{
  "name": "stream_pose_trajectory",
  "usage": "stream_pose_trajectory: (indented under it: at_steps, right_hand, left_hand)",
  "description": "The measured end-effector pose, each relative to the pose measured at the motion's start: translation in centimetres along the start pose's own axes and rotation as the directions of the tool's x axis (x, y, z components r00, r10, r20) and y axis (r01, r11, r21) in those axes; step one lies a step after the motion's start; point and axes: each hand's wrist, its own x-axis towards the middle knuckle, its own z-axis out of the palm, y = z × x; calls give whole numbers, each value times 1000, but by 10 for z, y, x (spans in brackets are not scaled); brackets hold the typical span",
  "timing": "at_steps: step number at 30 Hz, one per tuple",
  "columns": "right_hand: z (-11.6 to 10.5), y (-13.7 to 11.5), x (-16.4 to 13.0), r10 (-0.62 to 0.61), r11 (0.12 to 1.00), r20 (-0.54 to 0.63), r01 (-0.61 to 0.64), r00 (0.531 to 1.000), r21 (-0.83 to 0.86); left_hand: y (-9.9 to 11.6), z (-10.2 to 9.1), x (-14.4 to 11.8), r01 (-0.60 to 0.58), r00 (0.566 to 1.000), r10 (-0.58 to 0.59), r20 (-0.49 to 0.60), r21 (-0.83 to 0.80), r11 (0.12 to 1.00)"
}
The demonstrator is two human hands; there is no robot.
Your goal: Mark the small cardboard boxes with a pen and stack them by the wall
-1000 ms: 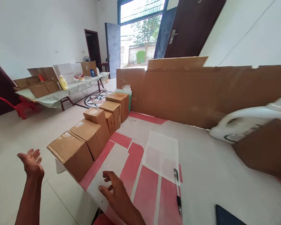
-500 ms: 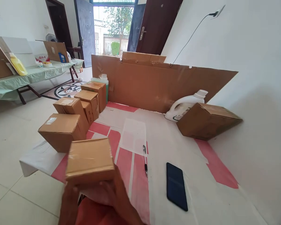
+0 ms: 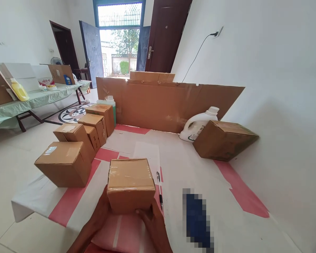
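Between my two hands is a small taped cardboard box [image 3: 131,186], its top face and near side towards me. My left hand [image 3: 105,202] presses on its left side, the fingers mostly hidden by the box. On the right side my right hand [image 3: 151,214] grips it, with the thumb on the near face. A black-and-clear pen [image 3: 159,191] lies on the cloth just right of the box. Behind the box, a pale sheet of paper [image 3: 146,150] is partly covered from sight. Farther right lies a dark, pixelated flat object [image 3: 197,219].
Several cardboard boxes [image 3: 63,165] line the table's left edge, with a green-liquid jug [image 3: 110,102] behind them. A cardboard panel [image 3: 152,105] stands at the back. To the right, a white jug [image 3: 197,124] and a tilted box [image 3: 225,140] sit by the wall.
Both hands have carried the small box rightward from the table's left-front side, so it now covers part of the paper. The camera view has tilted up slightly.
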Motion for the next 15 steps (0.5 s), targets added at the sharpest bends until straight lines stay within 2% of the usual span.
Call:
stream_pose_trajectory:
  at_steps: [3,5,8,12,15]
  right_hand:
    - [-11,-27,-2,55,998,-12,-55,998,35]
    - [-18,-49,-1,62,996,-11,-61,998,57]
    - [-21,-65,0,29,999,-70,-26,997,37]
    - [-10,-55,-7,3,1000,-100,-1,995,19]
    - [-6,-51,-13,-10,996,-100,18,995,85]
  left_hand:
    - [12,2,-1,-32,989,28,145,21,999]
    - [16,1,-7,-36,984,28,176,47,998]
    - [15,-1,-16,-3,992,-10,125,105,995]
    - [8,2,-28,86,996,-92,22,176,981]
    - [14,2,-34,23,997,-9,-80,179,984]
